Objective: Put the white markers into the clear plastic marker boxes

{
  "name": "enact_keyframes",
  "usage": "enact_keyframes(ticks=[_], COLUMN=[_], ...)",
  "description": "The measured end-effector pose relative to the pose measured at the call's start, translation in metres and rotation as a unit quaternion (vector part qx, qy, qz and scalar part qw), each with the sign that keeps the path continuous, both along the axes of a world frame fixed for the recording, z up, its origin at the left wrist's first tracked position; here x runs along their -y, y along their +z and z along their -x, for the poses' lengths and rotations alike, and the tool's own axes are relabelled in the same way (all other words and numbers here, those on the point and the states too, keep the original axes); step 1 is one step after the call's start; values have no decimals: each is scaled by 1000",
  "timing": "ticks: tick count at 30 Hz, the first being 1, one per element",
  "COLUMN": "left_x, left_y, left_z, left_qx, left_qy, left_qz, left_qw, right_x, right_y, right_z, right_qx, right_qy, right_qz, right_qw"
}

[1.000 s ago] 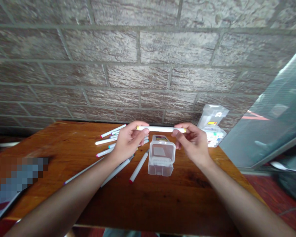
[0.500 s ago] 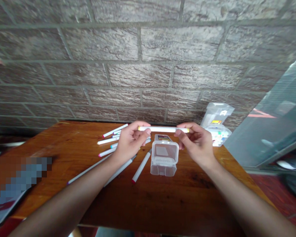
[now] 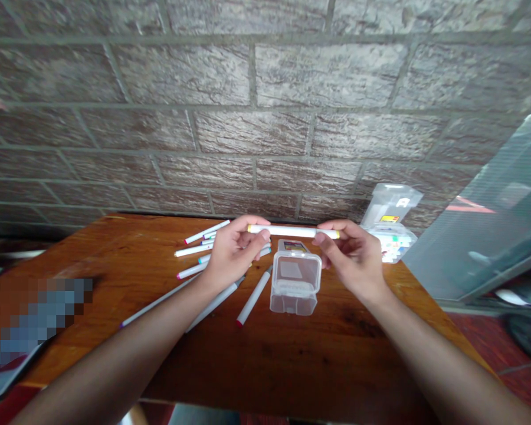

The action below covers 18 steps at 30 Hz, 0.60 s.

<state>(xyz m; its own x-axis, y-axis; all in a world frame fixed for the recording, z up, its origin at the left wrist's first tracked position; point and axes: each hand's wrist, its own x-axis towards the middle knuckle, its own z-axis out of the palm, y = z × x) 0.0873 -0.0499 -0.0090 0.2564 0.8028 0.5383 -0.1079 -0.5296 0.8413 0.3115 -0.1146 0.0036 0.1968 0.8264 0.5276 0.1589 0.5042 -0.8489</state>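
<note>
Your left hand point(image 3: 232, 254) and right hand point(image 3: 357, 257) each pinch one end of the white marker point(image 3: 291, 231), held level near the clear box point(image 3: 294, 302); if one grip loosens, I think it could tip and drop upon the table point(image 3: 265, 366)

Grey block wall point(image 3: 265, 130) towering behind the wooden worktop point(image 3: 336, 360), reddish floor point(image 3: 478, 333) out right, and a panel point(image 3: 446, 254), possibly glass!

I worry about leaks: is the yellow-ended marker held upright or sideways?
Sideways: the marker runs nearly level between the left hand and right hand.
</note>
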Motion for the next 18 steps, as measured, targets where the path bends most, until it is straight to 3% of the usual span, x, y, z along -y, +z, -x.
enact_keyframes(ticks=[9, 18], left_x=[1, 2], left_y=[2, 5], left_z=[0, 1], left_qx=[-6, 25], left_qy=[20, -17], left_qz=[4, 10], left_qw=[1000, 999], right_x=[1, -4], right_y=[0, -2], right_z=[1, -3], right_qx=[3, -35], right_qy=[-4, 10], right_qz=[-2, 20], right_qw=[1000, 999])
